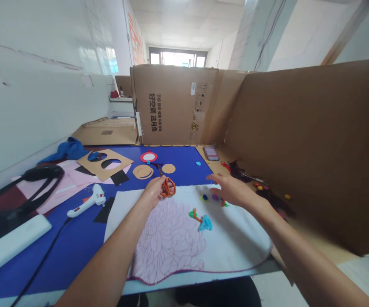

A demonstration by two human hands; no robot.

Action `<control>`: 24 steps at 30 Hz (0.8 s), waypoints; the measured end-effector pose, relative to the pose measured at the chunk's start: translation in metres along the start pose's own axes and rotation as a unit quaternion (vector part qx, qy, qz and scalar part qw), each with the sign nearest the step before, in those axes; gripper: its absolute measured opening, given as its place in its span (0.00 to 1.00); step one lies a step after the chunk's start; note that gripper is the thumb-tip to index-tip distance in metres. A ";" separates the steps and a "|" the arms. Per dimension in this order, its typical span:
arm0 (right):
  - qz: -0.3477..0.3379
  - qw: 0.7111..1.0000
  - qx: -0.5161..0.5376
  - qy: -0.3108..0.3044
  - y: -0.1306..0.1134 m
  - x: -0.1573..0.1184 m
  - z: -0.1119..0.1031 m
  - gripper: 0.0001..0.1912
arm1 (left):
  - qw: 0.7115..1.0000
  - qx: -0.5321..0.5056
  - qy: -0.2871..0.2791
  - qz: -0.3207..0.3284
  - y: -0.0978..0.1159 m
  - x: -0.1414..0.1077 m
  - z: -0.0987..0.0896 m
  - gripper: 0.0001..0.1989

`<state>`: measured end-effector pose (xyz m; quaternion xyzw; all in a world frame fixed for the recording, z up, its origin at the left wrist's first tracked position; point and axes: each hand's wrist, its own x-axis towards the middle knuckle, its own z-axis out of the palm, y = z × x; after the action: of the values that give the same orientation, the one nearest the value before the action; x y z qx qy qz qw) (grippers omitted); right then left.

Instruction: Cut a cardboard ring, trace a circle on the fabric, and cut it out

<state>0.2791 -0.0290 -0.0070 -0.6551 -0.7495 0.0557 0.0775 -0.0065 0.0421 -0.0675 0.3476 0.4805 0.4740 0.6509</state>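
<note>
My left hand [154, 192] is closed on a pair of scissors with orange handles [169, 188], their dark blades pointing away from me. My right hand [231, 188] hovers over the far right of a white cloth [235, 232] printed with a flower outline. Its fingers are apart, and I see nothing in them. Beneath it lie a small yellow-rimmed round piece [204, 198] and other coloured bits, partly hidden by the hand. Nearer to me on the cloth rests a fuzzy flower shape [205, 222] in light blue, with an orange stem and a green part.
Cardboard discs [143, 172], a red-rimmed white disc [148, 157] and a cardboard sheet with holes [105, 164] lie on the blue table. A white glue gun [87, 204] with a cord is at left. Cardboard walls [178, 106] stand behind and at right.
</note>
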 end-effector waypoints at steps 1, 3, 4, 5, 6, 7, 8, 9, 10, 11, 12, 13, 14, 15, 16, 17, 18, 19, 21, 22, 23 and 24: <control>-0.002 1.000 -0.006 -0.014 0.011 -0.006 0.006 0.25 | 1.000 0.004 -0.002 0.003 -0.001 -0.002 0.001 0.11; -0.010 0.999 -0.007 -0.030 0.024 -0.015 0.020 0.27 | 1.000 0.014 -0.003 0.009 -0.001 -0.005 0.002 0.10; -0.008 0.999 -0.005 -0.032 0.027 -0.018 0.028 0.27 | 1.000 0.019 -0.003 0.011 0.000 -0.006 0.003 0.10; -0.013 0.999 0.001 -0.035 0.029 -0.019 0.034 0.26 | 1.000 0.024 -0.001 0.012 0.000 -0.007 0.003 0.10; -0.022 0.999 0.010 -0.035 0.031 -0.019 0.040 0.24 | 0.999 0.030 0.001 0.013 0.000 -0.008 0.004 0.10; -0.028 0.999 0.022 -0.031 0.032 -0.018 0.044 0.20 | 0.999 0.035 0.003 0.012 0.001 -0.008 0.004 0.10; -0.034 0.998 0.037 -0.026 0.033 -0.017 0.047 0.17 | 0.999 0.040 0.005 0.011 0.002 -0.008 0.004 0.09; -0.038 0.998 0.053 -0.018 0.035 -0.015 0.049 0.15 | 0.999 0.045 0.006 0.010 0.002 -0.008 0.004 0.09; -0.044 0.997 0.070 -0.010 0.037 -0.014 0.051 0.14 | 0.999 0.049 0.006 0.009 0.003 -0.008 0.004 0.09; -0.051 0.995 0.084 -0.003 0.038 -0.013 0.052 0.13 | 0.999 0.053 0.007 0.008 0.003 -0.008 0.005 0.10; -0.057 0.994 0.096 0.004 0.039 -0.012 0.053 0.11 | 0.998 0.056 0.008 0.008 0.004 -0.008 0.005 0.10; -0.064 0.992 0.104 0.009 0.040 -0.012 0.053 0.10 | 0.998 0.058 0.009 0.009 0.004 -0.008 0.005 0.10; -0.067 0.992 0.110 0.013 0.039 -0.013 0.053 0.09 | 0.998 0.060 0.010 0.010 0.004 -0.008 0.005 0.10; -0.068 0.991 0.114 0.017 0.038 -0.013 0.054 0.08 | 0.998 0.063 0.011 0.010 0.005 -0.009 0.005 0.10; -0.068 0.991 0.117 0.024 0.038 -0.014 0.053 0.07 | 0.998 0.066 0.012 0.010 0.005 -0.009 0.005 0.10; -0.066 0.990 0.119 0.035 0.038 -0.014 0.052 0.07 | 0.997 0.069 0.012 0.009 0.005 -0.010 0.005 0.10; -0.062 0.989 0.121 0.051 0.039 -0.014 0.049 0.07 | 0.997 0.073 0.013 0.008 0.005 -0.010 0.005 0.10; -0.056 0.989 0.119 0.070 0.042 -0.013 0.045 0.08 | 0.997 0.076 0.014 0.006 0.005 -0.011 0.005 0.10; -0.029 0.987 0.109 0.111 0.056 -0.010 0.035 0.09 | 0.997 0.081 0.016 0.003 0.005 -0.011 0.005 0.10; -0.013 0.988 0.094 0.124 0.067 -0.007 0.028 0.09 | 0.996 0.083 0.017 0.002 0.006 -0.011 0.006 0.10; 0.007 0.988 0.076 0.133 0.080 -0.005 0.022 0.10 | 0.996 0.084 0.017 0.001 0.006 -0.011 0.006 0.10; 0.032 0.988 0.060 0.142 0.093 -0.004 0.015 0.11 | 0.996 0.084 0.018 0.000 0.006 -0.012 0.006 0.10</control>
<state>0.3668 -0.0199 -0.0393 -0.6738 -0.7051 0.0095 0.2207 -0.0037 0.0327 -0.0572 0.3924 0.5304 0.4377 0.6109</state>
